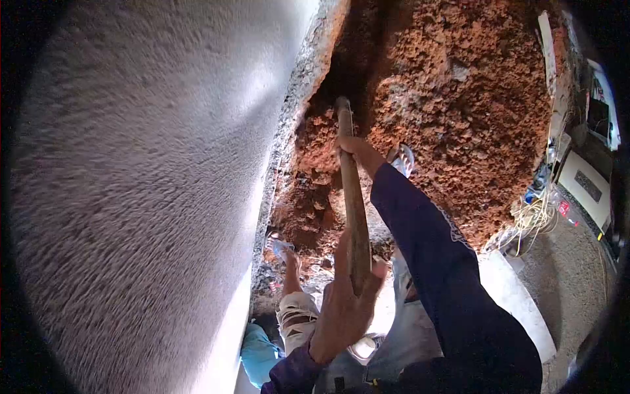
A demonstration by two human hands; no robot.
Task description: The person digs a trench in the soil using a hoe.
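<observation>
A long wooden tool handle (352,190) runs up the middle of the head view, from near my body toward the soil. My right hand (351,146), at the end of a dark blue sleeve, is wrapped round its upper part. Lower down, my left hand (348,305) holds the near end between thumb and fingers. The far end points into a dark hollow beside the wall, and whatever tool head it has is not visible. Loose reddish-brown soil (453,118) surrounds that end.
A rough grey wall (144,197) fills the left side. My sandalled feet (280,248) stand on the uneven dirt. A blue cloth-like item (259,354) lies at the wall's foot. To the right are a coiled pale cable (535,217) and a light panel (585,187).
</observation>
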